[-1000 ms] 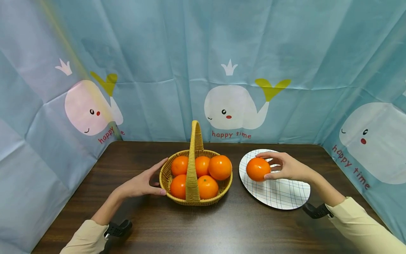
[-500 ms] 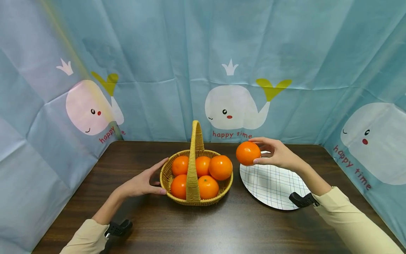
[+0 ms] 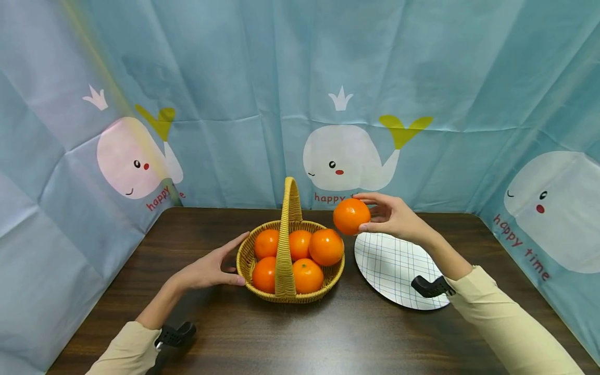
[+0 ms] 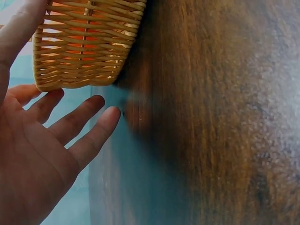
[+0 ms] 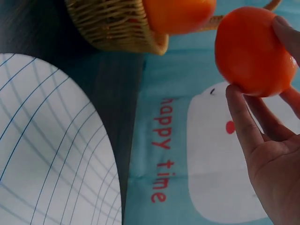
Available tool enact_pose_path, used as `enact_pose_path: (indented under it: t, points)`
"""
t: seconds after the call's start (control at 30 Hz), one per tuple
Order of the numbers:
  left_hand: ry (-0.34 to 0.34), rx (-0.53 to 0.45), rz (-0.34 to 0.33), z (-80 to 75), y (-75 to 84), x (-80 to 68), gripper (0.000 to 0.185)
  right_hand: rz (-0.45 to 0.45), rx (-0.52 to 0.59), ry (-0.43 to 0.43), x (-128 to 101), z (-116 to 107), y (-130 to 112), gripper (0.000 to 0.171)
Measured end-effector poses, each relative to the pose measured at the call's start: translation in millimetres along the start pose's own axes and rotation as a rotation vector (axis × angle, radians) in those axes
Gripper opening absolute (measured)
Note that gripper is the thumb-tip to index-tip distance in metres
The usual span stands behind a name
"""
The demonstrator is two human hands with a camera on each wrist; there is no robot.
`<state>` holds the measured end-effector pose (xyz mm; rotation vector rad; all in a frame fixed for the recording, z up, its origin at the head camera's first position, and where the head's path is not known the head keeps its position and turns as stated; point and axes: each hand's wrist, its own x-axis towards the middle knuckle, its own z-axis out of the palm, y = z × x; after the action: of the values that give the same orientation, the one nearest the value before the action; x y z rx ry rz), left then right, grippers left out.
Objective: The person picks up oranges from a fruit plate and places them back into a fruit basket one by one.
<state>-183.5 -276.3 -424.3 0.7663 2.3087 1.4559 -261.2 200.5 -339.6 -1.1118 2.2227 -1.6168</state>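
My right hand [image 3: 392,216] holds a shiny orange [image 3: 351,216] between thumb and fingertips, raised just right of the basket's rim. In the right wrist view the held orange [image 5: 253,51] hangs apart from the basket, its skin smooth. A yellow wicker basket [image 3: 287,298] with a tall arched handle holds several oranges [image 3: 308,275]; one orange [image 3: 326,247] sits highest, at the right rim. At the basket's left end, my left hand [image 3: 206,271] touches the rim with thumb and fingertips. The left wrist view shows its fingers [image 4: 77,121] spread and mostly straight beside the wicker wall.
A white plate [image 3: 398,276] with a blue grid pattern lies on the dark wooden table [image 3: 328,338], right of the basket and partly under my right forearm. A light blue curtain [image 3: 234,156] printed with whales stands close behind the table.
The right hand has lifted the orange from over the plate and carried it left and upward, nearer the basket. My left hand and the basket stay in place.
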Motion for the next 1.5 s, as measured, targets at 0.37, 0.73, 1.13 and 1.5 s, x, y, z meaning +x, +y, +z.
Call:
enact_pose_path:
  t: [0.37,0.73,1.13,1.5]
  points:
    - [-0.007,-0.013,0.006,-0.1,-1.0,0.9,0.100,-0.066,0.061,-0.019,24,20,-8,0.066]
    - [-0.003,0.006,-0.006,-0.9,-1.5,0.7,0.101,-0.104,0.072,-0.021,39,37,-7,0.068]
    - [-0.005,0.001,0.006,-0.2,-0.4,0.2,0.100,-0.105,0.108,-0.074,50,53,-3,0.068]
    - [-0.008,-0.006,0.010,0.5,-1.5,0.4,0.100,-0.105,0.122,-0.102,57,66,-7,0.071]
